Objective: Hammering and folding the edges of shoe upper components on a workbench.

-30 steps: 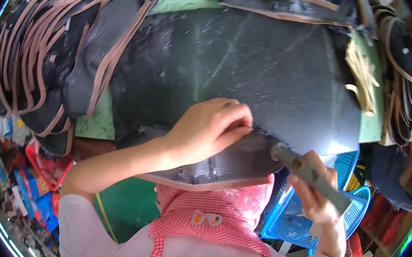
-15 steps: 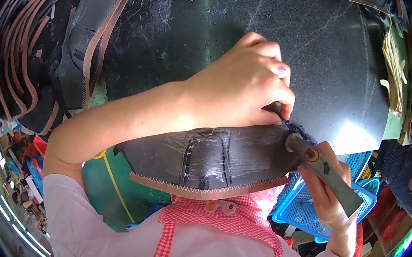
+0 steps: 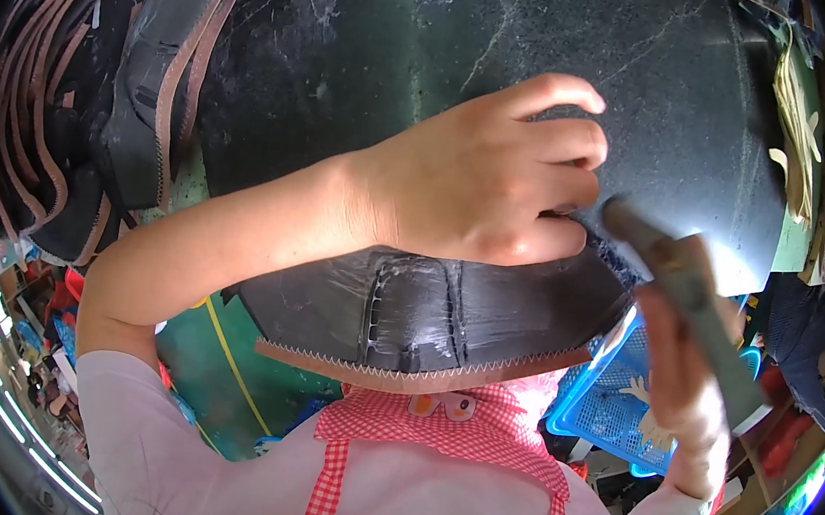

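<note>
A dark grey leather piece (image 3: 308, 297), with a stitched panel in its middle and a brown zigzag-stitched lower edge, lies over the near side of the black work surface. My left hand (image 3: 501, 181) rests on its upper right part, fingers curled, thumb and forefinger closed at its edge. Dark blue fuzzy material (image 3: 623, 263) shows along that edge. In my right hand (image 3: 678, 361) is a hammer (image 3: 694, 302), its round face raised just right of my left fingertips. Motion blurs the hammer and right hand. What lies under my left fingers is hidden.
Similar brown-edged leather pieces (image 3: 166, 71) are stacked at the left of the black work surface (image 3: 352, 70). Pale yellow strips (image 3: 795, 137) lie on the right. Below the right side are a blue plastic basket (image 3: 607, 414) and dark cloth (image 3: 806, 339).
The hammer has lifted off the leather's edge and swung up and right with my right hand. My left hand's upper fingers have spread and stretched further right. The leather has shifted slightly.
</note>
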A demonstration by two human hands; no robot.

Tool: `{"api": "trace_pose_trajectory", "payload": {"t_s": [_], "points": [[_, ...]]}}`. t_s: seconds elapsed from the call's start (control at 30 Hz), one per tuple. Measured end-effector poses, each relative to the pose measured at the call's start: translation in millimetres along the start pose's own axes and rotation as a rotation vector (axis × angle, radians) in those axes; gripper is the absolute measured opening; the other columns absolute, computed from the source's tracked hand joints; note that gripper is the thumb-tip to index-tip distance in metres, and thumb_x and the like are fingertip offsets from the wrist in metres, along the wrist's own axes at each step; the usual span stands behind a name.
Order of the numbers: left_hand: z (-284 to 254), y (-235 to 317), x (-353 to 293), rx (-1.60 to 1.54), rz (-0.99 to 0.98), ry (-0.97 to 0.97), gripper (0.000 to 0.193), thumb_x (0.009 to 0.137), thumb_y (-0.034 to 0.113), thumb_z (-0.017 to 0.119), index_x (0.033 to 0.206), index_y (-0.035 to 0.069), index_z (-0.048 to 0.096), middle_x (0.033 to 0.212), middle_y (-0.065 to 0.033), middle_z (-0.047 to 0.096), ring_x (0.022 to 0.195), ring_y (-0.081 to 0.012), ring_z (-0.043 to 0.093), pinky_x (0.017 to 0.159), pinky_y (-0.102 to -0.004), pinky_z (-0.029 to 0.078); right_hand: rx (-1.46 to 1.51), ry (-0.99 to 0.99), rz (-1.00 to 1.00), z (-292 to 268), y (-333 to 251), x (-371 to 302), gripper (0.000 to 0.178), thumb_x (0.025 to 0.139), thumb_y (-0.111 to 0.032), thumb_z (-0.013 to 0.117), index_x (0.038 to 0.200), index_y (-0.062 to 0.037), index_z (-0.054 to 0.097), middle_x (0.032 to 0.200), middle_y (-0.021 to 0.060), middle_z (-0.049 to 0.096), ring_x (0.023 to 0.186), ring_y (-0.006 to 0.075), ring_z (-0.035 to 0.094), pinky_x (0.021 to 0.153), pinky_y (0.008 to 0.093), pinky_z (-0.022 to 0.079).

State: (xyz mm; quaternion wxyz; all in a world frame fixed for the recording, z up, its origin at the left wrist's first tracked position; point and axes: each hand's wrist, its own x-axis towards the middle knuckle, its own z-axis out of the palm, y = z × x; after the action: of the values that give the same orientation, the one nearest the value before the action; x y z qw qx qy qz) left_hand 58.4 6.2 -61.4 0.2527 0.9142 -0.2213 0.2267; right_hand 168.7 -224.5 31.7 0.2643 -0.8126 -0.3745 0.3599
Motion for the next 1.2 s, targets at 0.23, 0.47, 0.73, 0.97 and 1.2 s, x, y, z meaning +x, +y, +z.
{"api": "trace_pose_trajectory", "payload": {"t_s": [0.23, 0.47, 0.73, 0.97, 1.2], "points": [[-0.7, 22.8, -5.3, 0.033, -0.157, -0.048, 0.020, 0.066, 0.021, 0.087, 0.079, 0.019, 0.073, 0.094, 0.0060, 0.063, 0.103, -0.0218, 0.061, 0.104, -0.0527, 0.047, -0.123, 0.038, -0.113, 1.5, -0.7, 1.2, 0.018, 0.097, -0.004, 0.068, 0.109, 0.0010, 0.056, 0.078, 0.0177, 0.059, 0.063, 0.0374, 0.059, 0.057, 0.0398, 0.048], [-2.9, 30.3, -15.3, -0.115, -0.358, 0.021, 0.021, 0.067, 0.022, 0.087, 0.085, 0.020, 0.078, 0.093, 0.0054, 0.064, 0.104, -0.0226, 0.061, 0.107, -0.0536, 0.043, -0.009, -0.138, -0.062, -3.2, -1.2, 2.8, 0.015, 0.099, -0.002, 0.068, 0.109, -0.0007, 0.057, 0.079, 0.0163, 0.061, 0.068, 0.0378, 0.073, 0.057, 0.0388, 0.054], [-9.5, 39.8, -17.7, 0.087, -0.346, -0.008, 0.021, 0.067, 0.024, 0.086, 0.087, 0.022, 0.079, 0.091, 0.0064, 0.063, 0.100, -0.0207, 0.060, 0.099, -0.0487, 0.044, -0.188, -0.258, -0.078, 4.9, -3.8, -3.6, 0.027, 0.094, -0.002, 0.075, 0.118, 0.0054, 0.064, 0.090, 0.0139, 0.071, 0.070, 0.0268, 0.068, 0.063, 0.0369, 0.050], [-5.2, 44.2, -22.0, -0.091, -0.458, 0.007, 0.016, 0.070, 0.021, 0.088, 0.078, 0.017, 0.076, 0.091, 0.0057, 0.066, 0.101, -0.0206, 0.057, 0.094, -0.0430, 0.042, -0.134, 0.043, -0.207, 1.4, -0.4, 2.1, 0.017, 0.100, -0.008, 0.070, 0.109, -0.0008, 0.058, 0.080, 0.0150, 0.065, 0.064, 0.0357, 0.071, 0.054, 0.0385, 0.052], [-4.5, 53.7, -20.7, 0.032, -0.362, -0.030, 0.021, 0.067, 0.016, 0.088, 0.083, 0.018, 0.075, 0.093, 0.0066, 0.067, 0.093, -0.0209, 0.060, 0.089, -0.0436, 0.043, -0.050, -0.041, -0.012, 1.5, -9.5, 0.8, 0.022, 0.093, -0.005, 0.076, 0.108, 0.0042, 0.064, 0.105, 0.0213, 0.066, 0.067, 0.0315, 0.063, 0.065, 0.0400, 0.052]]}}
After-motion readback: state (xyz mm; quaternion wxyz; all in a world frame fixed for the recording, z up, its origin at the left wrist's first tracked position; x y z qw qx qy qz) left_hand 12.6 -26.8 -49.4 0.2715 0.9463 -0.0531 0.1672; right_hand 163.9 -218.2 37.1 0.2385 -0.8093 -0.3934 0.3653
